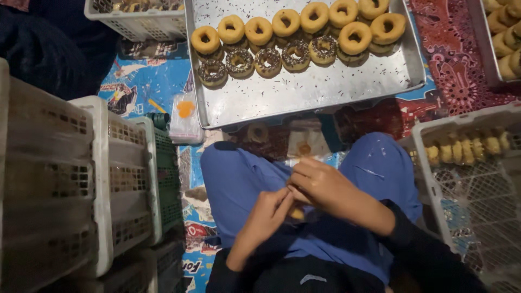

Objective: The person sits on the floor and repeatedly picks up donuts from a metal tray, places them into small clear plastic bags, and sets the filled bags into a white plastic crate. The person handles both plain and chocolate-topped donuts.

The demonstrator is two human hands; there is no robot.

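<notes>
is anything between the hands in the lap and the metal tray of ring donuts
Yes: between the left hand and right hand and the silver metal tray lie clear plastic bags on the blue-trousered lap; nothing taller.

Plain doughnuts eight; sprinkled doughnuts about seven, some hidden; metal tray one.

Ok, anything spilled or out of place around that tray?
Loose chocolate sprinkles are scattered over the bare part of the metal tray in front of the doughnut rows. One bagged doughnut lies off the tray on the mat. Nothing else stands out.
</notes>
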